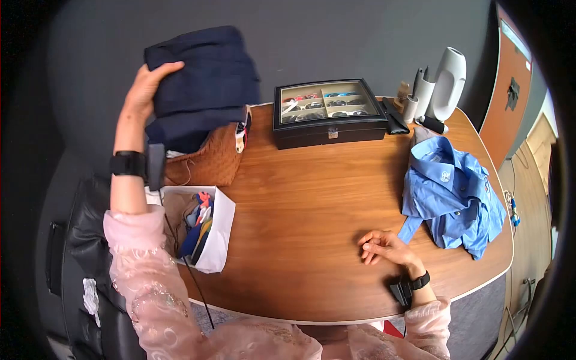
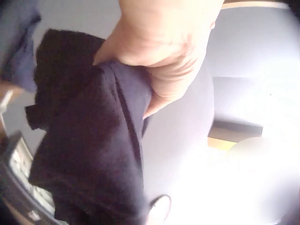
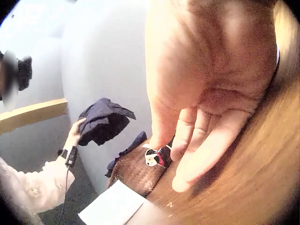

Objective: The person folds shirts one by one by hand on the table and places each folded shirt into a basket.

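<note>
My left hand grips a folded dark navy garment by its left edge, thumb on top, and holds it up over a brown woven basket. In the left wrist view the dark cloth hangs down from the left hand. More navy cloth lies at the basket's top, seen in the right wrist view beside the woven wall. My right hand rests at the table's front right with loosely bent fingers, holding nothing, near the sleeve of a blue shirt.
A white box with several coloured cloths stands in front of the basket. A black glasses case with a clear lid is at the back middle of the table. White holders and a white vase-like object stand at the back right.
</note>
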